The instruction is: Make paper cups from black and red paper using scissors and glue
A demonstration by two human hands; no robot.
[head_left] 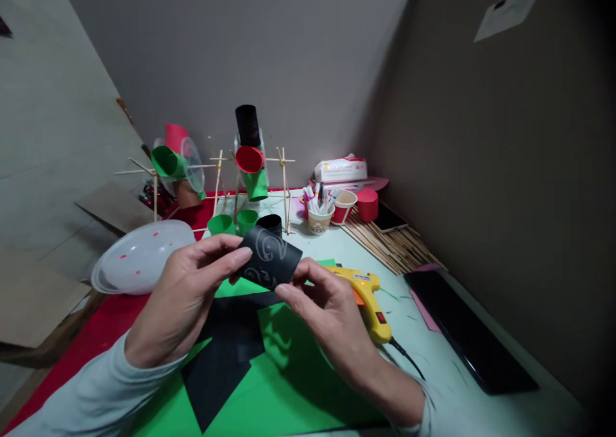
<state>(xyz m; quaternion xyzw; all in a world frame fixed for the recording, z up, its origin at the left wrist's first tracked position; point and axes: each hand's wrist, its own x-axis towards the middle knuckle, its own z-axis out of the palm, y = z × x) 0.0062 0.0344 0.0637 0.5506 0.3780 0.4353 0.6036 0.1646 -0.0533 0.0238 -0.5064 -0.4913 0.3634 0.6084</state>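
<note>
My left hand (185, 292) and my right hand (327, 312) both pinch a small piece of black paper (269, 257) with glossy swirls of glue on it, curved between the fingers above the table. Beneath the hands lie black paper sheets (226, 353) on green paper (289, 398). A yellow glue gun (368, 296) lies just right of my right hand, touching neither hand.
A stick frame (219, 187) with red, green and black paper cups stands at the back. Small green and black cups (245, 222), a clear plastic lid (142, 254), cups of markers (321, 214), a tissue pack (341, 169), bamboo skewers (389, 244) and a black tablet (469, 334) surround the work area.
</note>
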